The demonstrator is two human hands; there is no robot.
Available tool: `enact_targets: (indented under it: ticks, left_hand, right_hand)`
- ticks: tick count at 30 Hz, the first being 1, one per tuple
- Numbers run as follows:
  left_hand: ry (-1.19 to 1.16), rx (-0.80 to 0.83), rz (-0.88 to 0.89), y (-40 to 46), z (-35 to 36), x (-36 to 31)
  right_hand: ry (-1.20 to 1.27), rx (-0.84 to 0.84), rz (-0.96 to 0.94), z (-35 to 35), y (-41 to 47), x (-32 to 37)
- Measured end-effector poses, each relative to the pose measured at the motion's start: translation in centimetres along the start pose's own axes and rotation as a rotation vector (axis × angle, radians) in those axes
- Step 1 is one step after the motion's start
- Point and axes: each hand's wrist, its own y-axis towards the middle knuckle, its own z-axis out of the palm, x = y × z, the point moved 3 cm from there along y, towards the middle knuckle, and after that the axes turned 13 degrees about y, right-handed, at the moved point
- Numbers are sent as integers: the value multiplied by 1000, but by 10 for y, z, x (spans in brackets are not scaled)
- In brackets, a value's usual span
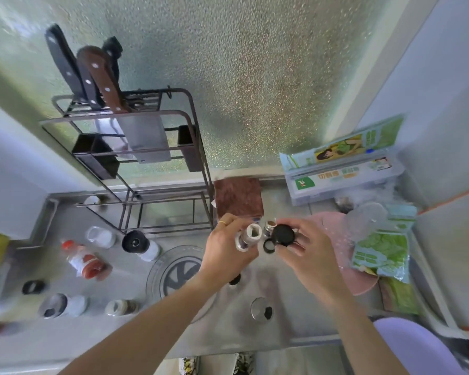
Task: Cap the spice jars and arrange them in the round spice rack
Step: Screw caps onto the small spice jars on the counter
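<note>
My left hand [228, 250] grips an uncapped spice jar [248, 236], its open mouth turned up. Just right of it, my right hand [307, 249] pinches a black round cap [283, 235], held a little apart from the jar's mouth. Behind the cap stands another open jar [269, 227], and a loose black cap [269, 246] lies below. The clear round spice rack [160, 269] lies flat on the steel counter, partly under my left forearm. Left of it are a black-capped jar [140, 243], a red-capped jar [83, 259], a clear jar [100, 236] and two more jars lying near the front.
A wire knife rack [136, 147] with knives and a cleaver stands at the back left. A brown block [238, 198], a pink board [360, 280], green packets [382, 250] and wrap boxes [341, 169] crowd the right. A loose black cap [33, 286] lies at far left.
</note>
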Motion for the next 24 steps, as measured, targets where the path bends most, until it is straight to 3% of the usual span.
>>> enact_targets:
  ticks: [8, 13, 18, 22, 24]
  left_hand:
    - [-156, -58, 44, -51, -76, -19]
    - [-114, -135, 198, -74, -109, -15]
    - [-149, -149, 246, -92, -128, -6]
    - [-147, -131, 267, -102, -135, 5]
    - [-150, -121, 277, -105, -138, 10]
  right_hand:
    - [-327, 207, -233, 38, -40, 97]
    - [-643, 336, -364, 65, -68, 136]
    - [-738, 376, -315, 84, -82, 149]
    - [-790, 252, -197, 93, -86, 143]
    - [-796, 307, -199, 99, -92, 146]
